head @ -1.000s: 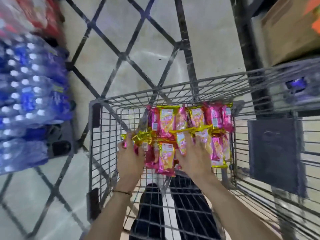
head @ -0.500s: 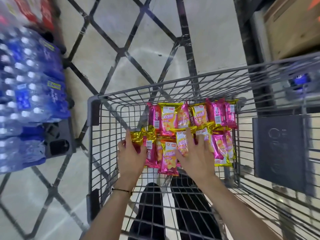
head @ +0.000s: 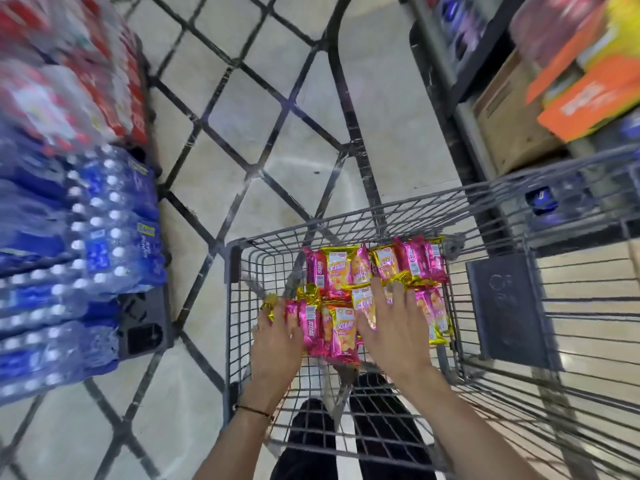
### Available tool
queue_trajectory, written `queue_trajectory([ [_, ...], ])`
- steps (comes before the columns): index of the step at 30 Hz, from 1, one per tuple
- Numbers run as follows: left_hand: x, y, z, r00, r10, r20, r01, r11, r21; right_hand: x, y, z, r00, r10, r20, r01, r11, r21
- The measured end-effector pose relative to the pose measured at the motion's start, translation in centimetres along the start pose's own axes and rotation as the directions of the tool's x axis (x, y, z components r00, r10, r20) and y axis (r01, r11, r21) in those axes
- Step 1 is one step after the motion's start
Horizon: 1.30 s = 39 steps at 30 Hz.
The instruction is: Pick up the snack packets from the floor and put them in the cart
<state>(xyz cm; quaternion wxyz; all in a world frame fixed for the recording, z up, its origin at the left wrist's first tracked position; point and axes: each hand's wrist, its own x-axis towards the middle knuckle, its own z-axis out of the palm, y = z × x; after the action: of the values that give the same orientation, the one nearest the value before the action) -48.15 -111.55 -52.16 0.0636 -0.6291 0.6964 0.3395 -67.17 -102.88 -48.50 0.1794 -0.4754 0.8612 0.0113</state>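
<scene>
A grey wire cart [head: 231, 268] fills the lower centre and right of the frame, and the snack packets [head: 341, 268] lie inside it on its floor, toward the far end. They are pink and gold and sit in 2 rough rows, packed side by side and touching.

Both hands reach into the cart from the bottom of the frame. The left hand [head: 275, 344] rests on the near-left packets, its fingers laid fairly straight over a pink packet and a gold edge, not curled round anything. The right hand [head: 394, 337] lies flat on the near row right of centre, its fingers [head: 375, 299] spread and straight, pressing on the packets. A thin bracelet [head: 252, 410] circles the left wrist.

Dark trousers [head: 311, 445] show through the cart's near end. At the left of the frame stand packs of water bottles [head: 114, 230] in blue wrap, with blurred red packs [head: 104, 81] above them. Cardboard boxes [head: 502, 126] and an orange box [head: 588, 98] sit at the upper right. The pale floor [head: 277, 133] carries dark crossing lines.
</scene>
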Motion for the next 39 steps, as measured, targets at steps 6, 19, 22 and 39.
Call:
queue_trajectory([
  [6, -4.2, 4.0, -7.1, 0.967, 0.248, -0.057, -0.233, 0.953, 0.193, -2.3, -1.6, -7.3, 0.993, -0.063, -0.096, 0.060, 0.998, -0.034],
  [19, -12.4, 6.1, -22.4, 0.801, 0.525, -0.290, -0.344, 0.798, 0.494, -10.0, -5.4, -20.8, 0.927, -0.172, -0.334, 0.148, 0.984, -0.097],
  [22, -14.0, 5.7, -24.4, 0.771, 0.515, -0.375, -0.305, 0.816, 0.492, -10.3, -7.1, -22.9, 0.891, -0.263, -0.370, 0.234, 0.965, -0.121],
  [39, -34.3, -4.2, -27.2, 0.550, 0.017, -0.835, 0.284, 0.937, 0.206, -17.7, -21.8, -24.2, 0.395, -0.874, -0.282, 0.864, 0.458, -0.209],
])
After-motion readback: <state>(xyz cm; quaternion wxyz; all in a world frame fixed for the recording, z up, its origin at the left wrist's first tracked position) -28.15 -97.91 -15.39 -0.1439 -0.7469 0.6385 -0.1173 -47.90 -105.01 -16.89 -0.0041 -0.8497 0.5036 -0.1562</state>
